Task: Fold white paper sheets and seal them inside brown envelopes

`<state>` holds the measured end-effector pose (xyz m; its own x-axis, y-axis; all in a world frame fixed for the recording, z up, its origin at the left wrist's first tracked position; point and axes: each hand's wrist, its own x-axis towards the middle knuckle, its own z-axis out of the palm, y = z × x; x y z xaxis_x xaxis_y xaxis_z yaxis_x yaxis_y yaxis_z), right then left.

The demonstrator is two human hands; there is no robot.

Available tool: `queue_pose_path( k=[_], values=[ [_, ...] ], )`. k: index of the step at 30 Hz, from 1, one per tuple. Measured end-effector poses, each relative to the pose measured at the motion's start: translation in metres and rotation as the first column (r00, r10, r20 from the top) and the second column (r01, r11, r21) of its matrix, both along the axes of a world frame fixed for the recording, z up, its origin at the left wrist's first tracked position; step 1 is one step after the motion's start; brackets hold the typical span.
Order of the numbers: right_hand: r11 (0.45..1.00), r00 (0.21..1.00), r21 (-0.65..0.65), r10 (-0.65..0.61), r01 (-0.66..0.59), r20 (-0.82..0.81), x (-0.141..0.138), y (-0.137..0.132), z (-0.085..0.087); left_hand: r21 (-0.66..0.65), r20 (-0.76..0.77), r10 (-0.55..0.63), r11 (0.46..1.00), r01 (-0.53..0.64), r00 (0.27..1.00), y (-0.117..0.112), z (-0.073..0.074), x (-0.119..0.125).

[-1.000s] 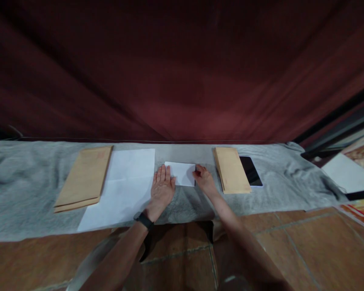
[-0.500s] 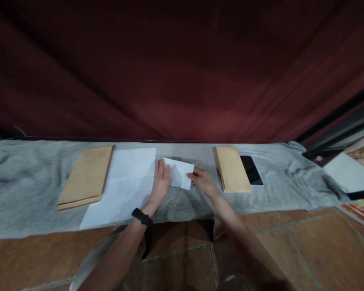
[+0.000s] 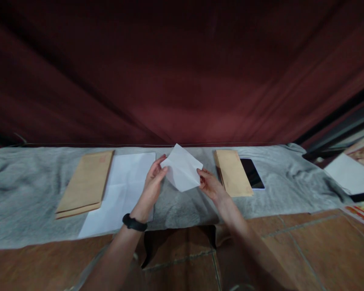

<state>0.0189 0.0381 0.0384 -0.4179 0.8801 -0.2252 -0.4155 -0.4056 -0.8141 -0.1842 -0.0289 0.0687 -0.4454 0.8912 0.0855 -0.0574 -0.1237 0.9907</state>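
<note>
Both of my hands now hold the folded white paper (image 3: 183,173) in the air, clear of the grey cloth (image 3: 33,190) it has been lying on. It has come up in the last second. My left hand (image 3: 153,184) is no longer spread flat on the cloth beside it; its fingers curl in and pinch the paper's left edge against the thumb. My right hand (image 3: 209,185) has stopped pressing down on the right edge and nips the lower right corner between thumb and fingertips. The paper has also turned, so it hangs tilted with one corner pointing up toward the red curtain (image 3: 182,81), above the bare stretch of cloth between my wrists.

To my mind, the pressing flat is over and the piece is now held in the hand, not worked on the cloth. How many layers it has I cannot say, since the view is dim and soft there.

Nothing else has shifted. The open white sheet (image 3: 124,190) lies just left of my left hand, with the brown envelopes (image 3: 85,182) touching its far side. The second envelope stack (image 3: 233,171) sits just right of my right hand, and the phone (image 3: 252,173) lies against it. The black wristband (image 3: 134,222) is on my left wrist.
</note>
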Motion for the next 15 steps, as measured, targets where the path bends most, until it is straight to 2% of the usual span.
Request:
queue_pose_path(
  k=[4, 7, 11, 15],
  values=[
    [0.998, 0.999, -0.042, -0.042, 0.042, -0.008, -0.001, 0.001, 0.007, -0.076, 0.019, -0.092, 0.993, 0.094, 0.996, -0.005, 0.011, 0.001],
    [0.996, 0.996, -0.012, -0.084, 0.084, 0.008, -0.001, 0.001, 0.015, -0.121, 0.030, -0.054, 0.991, 0.057, 0.998, -0.007, 0.013, 0.002],
    [0.999, 0.999, 0.050, 0.012, -0.014, 0.041, 0.002, -0.003, 0.021, -0.154, -0.020, -0.011, 0.988, 0.008, 1.000, -0.005, 0.011, 0.001],
    [0.996, 0.998, 0.078, 0.031, -0.036, 0.061, 0.001, -0.007, 0.019, -0.147, 0.009, -0.034, 0.989, 0.035, 0.999, -0.004, 0.010, 0.000]
  ],
)
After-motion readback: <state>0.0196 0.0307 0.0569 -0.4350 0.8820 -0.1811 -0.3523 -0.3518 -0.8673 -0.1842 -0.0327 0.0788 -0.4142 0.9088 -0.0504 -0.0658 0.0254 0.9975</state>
